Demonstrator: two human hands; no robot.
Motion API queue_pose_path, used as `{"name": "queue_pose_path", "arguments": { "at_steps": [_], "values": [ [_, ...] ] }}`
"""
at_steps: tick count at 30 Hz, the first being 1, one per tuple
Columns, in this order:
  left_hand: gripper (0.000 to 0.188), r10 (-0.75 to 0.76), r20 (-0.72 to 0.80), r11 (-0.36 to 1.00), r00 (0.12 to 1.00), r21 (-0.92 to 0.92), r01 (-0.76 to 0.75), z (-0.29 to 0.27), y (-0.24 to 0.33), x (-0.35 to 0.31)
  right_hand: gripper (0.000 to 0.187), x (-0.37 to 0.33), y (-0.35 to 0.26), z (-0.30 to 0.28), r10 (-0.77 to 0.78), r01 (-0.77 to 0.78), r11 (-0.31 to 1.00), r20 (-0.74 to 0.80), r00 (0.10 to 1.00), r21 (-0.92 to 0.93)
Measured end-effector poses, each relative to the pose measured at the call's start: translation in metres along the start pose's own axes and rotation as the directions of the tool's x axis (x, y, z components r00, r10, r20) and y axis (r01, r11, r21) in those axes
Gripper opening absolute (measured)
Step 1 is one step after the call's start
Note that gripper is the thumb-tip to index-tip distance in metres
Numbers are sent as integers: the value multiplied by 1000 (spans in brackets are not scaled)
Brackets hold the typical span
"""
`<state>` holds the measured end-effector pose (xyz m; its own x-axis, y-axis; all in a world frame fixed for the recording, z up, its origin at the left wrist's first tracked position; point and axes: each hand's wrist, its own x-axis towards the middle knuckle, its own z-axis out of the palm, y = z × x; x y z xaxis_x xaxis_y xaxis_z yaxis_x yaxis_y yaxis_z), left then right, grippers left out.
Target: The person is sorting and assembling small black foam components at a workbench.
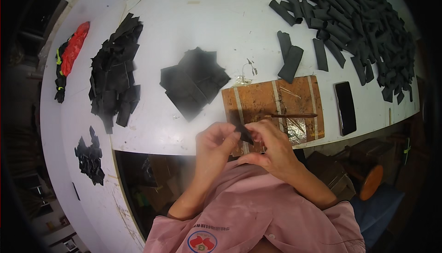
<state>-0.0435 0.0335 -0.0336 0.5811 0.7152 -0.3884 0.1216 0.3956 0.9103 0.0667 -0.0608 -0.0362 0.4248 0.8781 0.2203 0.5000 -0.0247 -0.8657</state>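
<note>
A small dark piece of black sheet material is held up in front of my body, over the near edge of a wooden board. My left hand pinches it between thumb and fingers. From the other side, the curled fingers of my right hand grip its right edge, with the thumb lower and apart. The orange-brown board has pale strips across it. A thin brown stick-like tool lies on it. Beyond my left hand is a loose pile of flat black pieces.
Many dark rolled tubes are heaped at the far right. A phone lies right of the board. On the left are a long stack of black pieces, a smaller black heap and a red bundle. An orange stool stands below the table.
</note>
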Motion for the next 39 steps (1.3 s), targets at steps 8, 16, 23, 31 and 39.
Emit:
{"name": "queue_pose_path", "arguments": {
  "at_steps": [8,16,23,31,39],
  "values": [
    [8,506,31,760,862,456,-463,17,-26,-18,18,-11,4,1,-82,58,988,-165,983,-141],
    [23,-76,478,705,875,-595,386,12,0,-2,15,-24,5,-19,293,-258,857,-11,956,446],
    [16,93,82,991,992,84,-100,36,-6,-16,9,-34,18,-20,419,-554,16,497,760,833],
    [16,6,117,950,993,-310,31,38,-12,-7,16,-39,32,-17,434,-484,300,334,837,822],
    [43,52,684,622,728,-592,512,29,7,-23,9,-37,18,-27,130,-91,529,26,991,844]
  ]
}}
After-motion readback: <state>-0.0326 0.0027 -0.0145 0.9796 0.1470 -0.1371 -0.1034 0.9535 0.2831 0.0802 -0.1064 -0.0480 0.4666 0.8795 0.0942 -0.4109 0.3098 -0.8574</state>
